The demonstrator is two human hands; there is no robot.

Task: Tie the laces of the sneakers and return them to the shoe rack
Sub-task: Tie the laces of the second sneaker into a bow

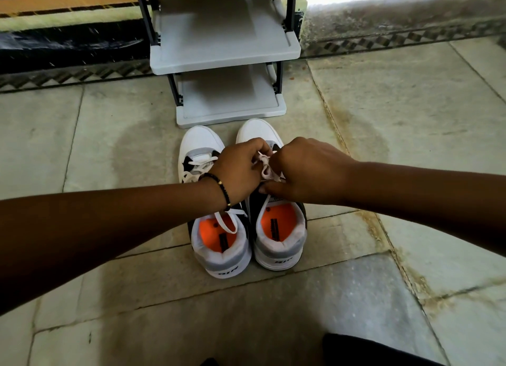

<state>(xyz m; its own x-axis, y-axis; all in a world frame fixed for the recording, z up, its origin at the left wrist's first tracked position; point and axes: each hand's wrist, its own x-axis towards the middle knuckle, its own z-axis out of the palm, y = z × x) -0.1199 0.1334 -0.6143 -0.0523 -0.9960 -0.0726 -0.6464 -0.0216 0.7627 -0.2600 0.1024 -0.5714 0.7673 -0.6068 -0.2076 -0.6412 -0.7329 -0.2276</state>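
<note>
I have both hands over the right sneaker, because that is the one whose bow I am forming: my left hand pinches one part of the white lace between thumb and fingers, and my right hand pinches the other part just across from it, the thumb lying flat below the knot to hold it down against the tongue, as far as I can judge. The lace bunches in the small gap between my two grips, already looped but, I think, not yet pulled snug. I keep the hands close together so the loops cannot slip while I tighten. Just to the outside of my left hand sits the left sneaker, touching or nearly touching its partner, and its laces lie loose across the tongue, with one end trailing back under my wrist into the shoe's opening. That opening holds only the lace end on an orange insole; the right shoe's opening, nearer my right wrist, shows an orange insole with a dark label and nothing else. Both toes point away from my grip at the shoe rack, which stands just beyond them on the stone floor. Its two grey shelves in view carry nothing, so either could take the pair once the left shoe is tied too.
</note>
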